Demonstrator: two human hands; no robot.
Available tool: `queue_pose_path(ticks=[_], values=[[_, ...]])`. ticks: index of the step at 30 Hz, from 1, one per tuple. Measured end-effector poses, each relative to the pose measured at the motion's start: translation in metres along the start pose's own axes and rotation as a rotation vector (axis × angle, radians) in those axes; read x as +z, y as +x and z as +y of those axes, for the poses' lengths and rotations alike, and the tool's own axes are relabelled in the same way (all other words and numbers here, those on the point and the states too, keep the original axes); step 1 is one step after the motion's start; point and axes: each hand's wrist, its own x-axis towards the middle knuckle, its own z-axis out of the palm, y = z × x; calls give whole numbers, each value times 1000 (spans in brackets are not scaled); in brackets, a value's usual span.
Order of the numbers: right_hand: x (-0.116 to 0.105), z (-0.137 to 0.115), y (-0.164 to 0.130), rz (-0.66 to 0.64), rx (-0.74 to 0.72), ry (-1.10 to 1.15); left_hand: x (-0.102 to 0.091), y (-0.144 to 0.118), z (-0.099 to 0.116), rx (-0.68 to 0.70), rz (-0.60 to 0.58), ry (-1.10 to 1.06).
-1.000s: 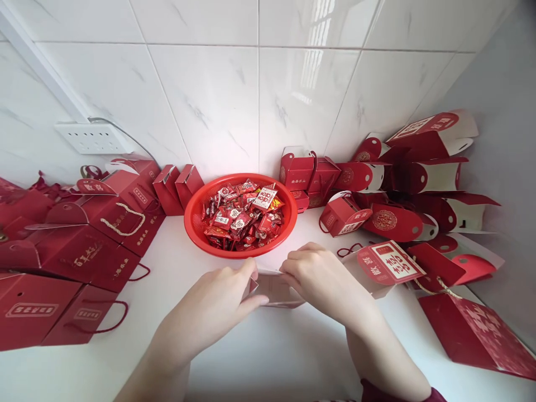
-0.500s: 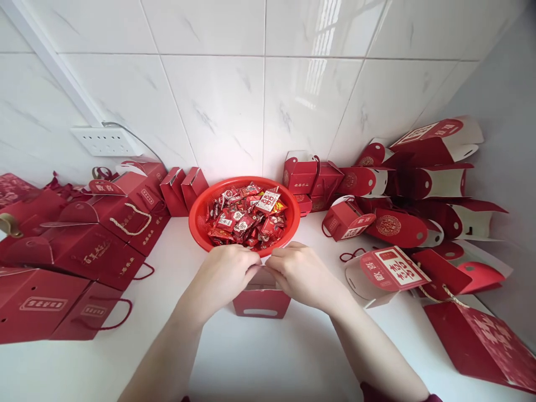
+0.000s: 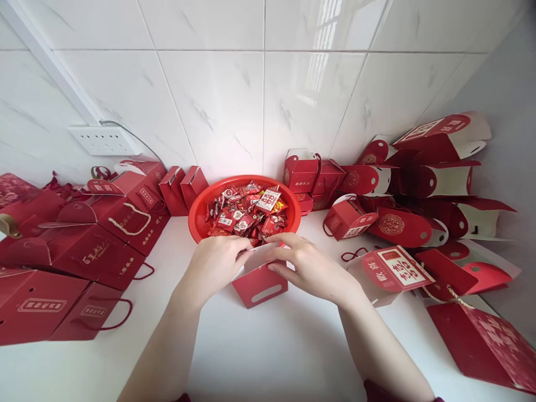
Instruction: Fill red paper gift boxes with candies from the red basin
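Since the earlier frame the small red box [image 3: 259, 282] tilts up, both hands pinching its flaps: left hand [image 3: 215, 262], right hand [image 3: 307, 265]; it stands before the candy basket [image 3: 196, 215], unfilled

White countertop [image 3: 272, 357] bearing a red basket [image 3: 199, 215] at 12 o'clock, a small red box [image 3: 259, 285] at centre, piled red boxes [image 3: 75, 251] at 9 o'clock and red-and-white boxes [image 3: 419, 223] at 2 o'clock.
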Motion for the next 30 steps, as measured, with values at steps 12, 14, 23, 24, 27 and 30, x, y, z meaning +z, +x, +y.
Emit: queue_pose_path(ticks=[12,14,23,24,27,30], values=[[12,-4,6,-109,5,-21,6,-1,-2,11,-186,-289],[11,-3,6,-89,34,-25,10,-1,-2,25,-192,-259],[5,-1,3,-91,199,-6,11,-2,-7,9,-247,-266],[3,-1,2,-94,212,3,11,-3,-8,5,-257,-266],[-2,1,0,-104,252,16,11,-3,-14,29,-277,-250],[-7,3,-3,-129,280,9,11,-2,-21,43,-295,-233]])
